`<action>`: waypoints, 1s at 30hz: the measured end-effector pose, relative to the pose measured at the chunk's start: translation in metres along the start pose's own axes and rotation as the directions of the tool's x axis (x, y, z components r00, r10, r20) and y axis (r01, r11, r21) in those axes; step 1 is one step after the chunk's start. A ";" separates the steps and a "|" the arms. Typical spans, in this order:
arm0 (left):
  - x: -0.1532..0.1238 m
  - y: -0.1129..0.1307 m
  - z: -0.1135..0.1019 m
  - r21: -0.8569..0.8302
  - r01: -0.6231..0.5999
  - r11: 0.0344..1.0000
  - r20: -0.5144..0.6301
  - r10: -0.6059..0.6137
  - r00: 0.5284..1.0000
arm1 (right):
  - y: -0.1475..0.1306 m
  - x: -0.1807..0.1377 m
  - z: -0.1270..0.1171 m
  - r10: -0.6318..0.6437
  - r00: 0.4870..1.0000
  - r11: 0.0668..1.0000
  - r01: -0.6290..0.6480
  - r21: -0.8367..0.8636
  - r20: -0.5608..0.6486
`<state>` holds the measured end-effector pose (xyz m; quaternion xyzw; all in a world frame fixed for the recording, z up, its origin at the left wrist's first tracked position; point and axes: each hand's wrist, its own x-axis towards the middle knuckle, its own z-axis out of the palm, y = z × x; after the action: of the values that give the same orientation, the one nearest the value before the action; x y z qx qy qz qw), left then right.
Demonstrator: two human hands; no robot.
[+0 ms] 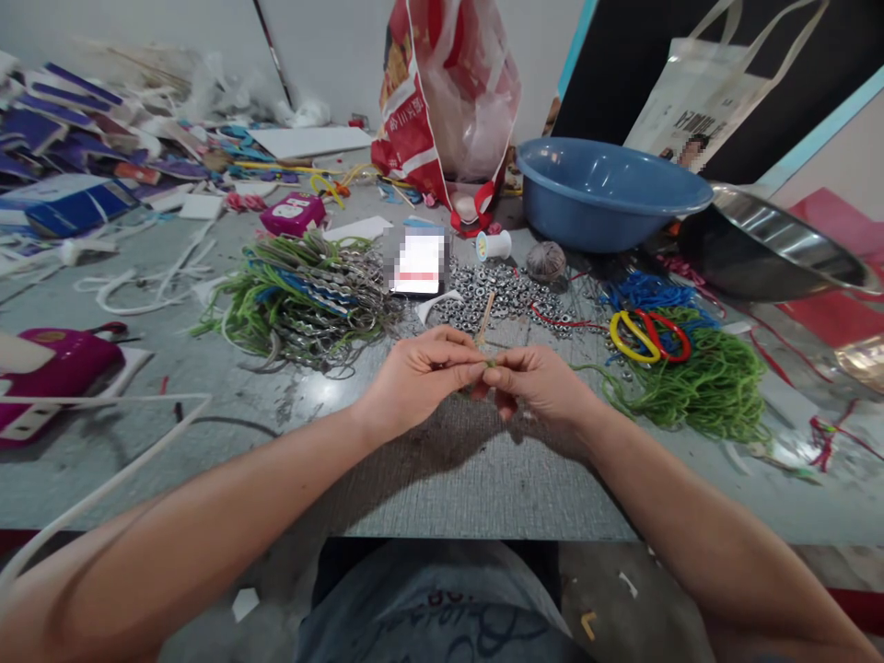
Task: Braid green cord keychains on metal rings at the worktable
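Note:
Above the middle of the grey table [414, 488], my left hand [428, 373] and my right hand [539, 382] meet fingertip to fingertip. Both are closed in a pinch on a short bit of green cord [491, 364], mostly hidden by the fingers. A thin tan strip [487, 315] sticks up just behind the fingertips; I cannot tell whether it is held. Beyond the hands lie many small metal nut-like rings [476, 290]. To the right are a bundle of green cords [711, 382] and scissors [653, 338] with yellow and red handles.
On the left lies a pile of finished-looking cords with metal pieces [310, 295]. A phone [418, 261], thread spool [494, 245] and grey yarn ball [545, 261] stand behind the rings. Farther back are a blue basin [608, 198], a metal bowl [766, 249] and a red bag [442, 120].

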<state>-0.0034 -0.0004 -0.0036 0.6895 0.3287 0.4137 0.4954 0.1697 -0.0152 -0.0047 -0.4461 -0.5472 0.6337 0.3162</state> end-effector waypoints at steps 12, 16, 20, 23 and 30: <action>-0.003 0.004 0.007 -0.412 0.260 0.874 0.209 -0.187 0.960 | 0.008 0.003 0.012 -0.126 0.991 0.988 0.121 0.097 0.051; 0.002 0.010 -0.003 -0.579 0.259 0.773 0.157 -0.206 0.966 | 0.005 0.001 0.010 -0.048 0.963 0.999 0.052 -0.005 0.264; 0.012 0.018 -0.023 -0.633 0.153 0.759 -0.047 -0.234 0.971 | -0.002 -0.001 -0.011 -0.013 0.990 0.999 0.018 -0.035 0.142; 0.019 0.020 -0.034 -0.626 0.092 0.774 -0.167 -0.248 0.954 | -0.007 -0.002 -0.027 -0.034 0.999 0.999 0.034 0.003 0.013; 0.010 0.016 -0.016 -0.554 0.111 0.825 -0.030 -0.154 0.988 | -0.009 -0.004 0.000 -0.069 0.997 0.997 0.067 0.047 0.034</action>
<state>-0.0131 0.0099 0.0168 0.4778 0.2609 0.4802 0.6878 0.1707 -0.0168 0.0048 -0.4087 -0.5529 0.6427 0.3379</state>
